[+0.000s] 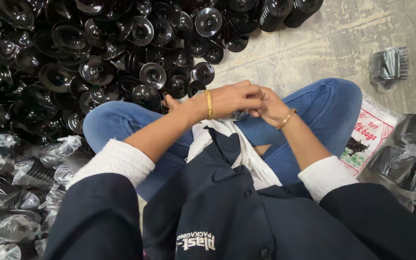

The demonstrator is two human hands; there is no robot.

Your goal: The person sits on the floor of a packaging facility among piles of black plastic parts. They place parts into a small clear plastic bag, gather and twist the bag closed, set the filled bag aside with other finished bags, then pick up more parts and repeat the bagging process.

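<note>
Floor: pale, worn floor [314,48] seen from above, a person seated on it cross-legged in blue jeans [328,106] and a dark jacket [227,212] over white cuffs.

Pile: a heap of glossy black round plastic lids [97,62] fills the upper left, spreading up to the left knee; most lie dish-side up, each with a small raised hub at the middle.

Left hand: the left hand [234,98] lies palm down over the lap, fingers curled and pinched on a bit of clear film [239,115] that shows just under them; a gold bangle [209,104] circles the wrist.

Right hand: the right hand [270,106] meets the left fingertip to fingertip, closed in on the same clear film; a second gold bangle sits on its wrist. How much of the film either hand encloses cannot be told, as the fingers cover it.

The film: between the two hands, above the gap between the knees, touching a white cloth that hangs from the jacket front.

Left side: clear bags [15,192] stuffed with black pieces are stacked by the left thigh, just below the loose pile.

Right side: a flat printed packet of bags [369,137], white with red lettering and a dark animal figure, lies against the right knee; more filled clear bags [410,159] rest beside it.

Far right: one wrapped black stack [388,67] stands apart on the bare floor.

Top edge: two ribbed black stacks [290,10] lean at the rim of the heap.
</note>
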